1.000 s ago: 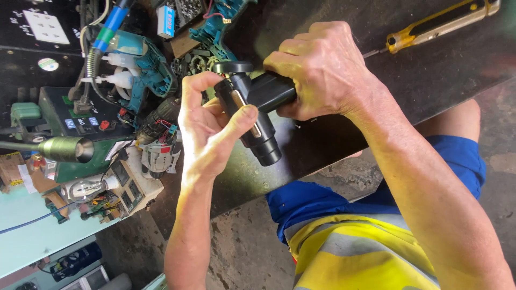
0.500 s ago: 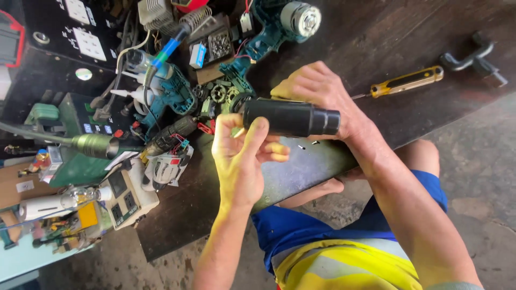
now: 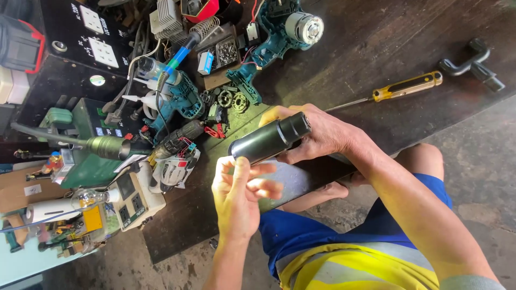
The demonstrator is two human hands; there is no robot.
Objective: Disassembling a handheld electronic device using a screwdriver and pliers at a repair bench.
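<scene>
My right hand (image 3: 322,137) grips a black cylindrical tool body (image 3: 269,139) and holds it level over the near edge of the dark workbench (image 3: 376,43). My left hand (image 3: 239,196) is just below the cylinder's left end, fingers curled with the fingertips touching that end. On the bench beyond lie an opened teal drill housing with a bare motor (image 3: 287,29), small gear parts (image 3: 231,99) and a yellow-handled screwdriver (image 3: 392,91).
A black T-shaped handle part (image 3: 473,62) rests at the far right of the bench. At the left stand teal tool bodies (image 3: 177,96), a socket panel (image 3: 99,37), a white meter box (image 3: 137,198) and cables. My knees and blue shorts (image 3: 333,225) are below the bench edge.
The black tool has been turned from upright, handle up, to lying level in my right hand. My left hand has slid from its side to its left end. The view has widened.
</scene>
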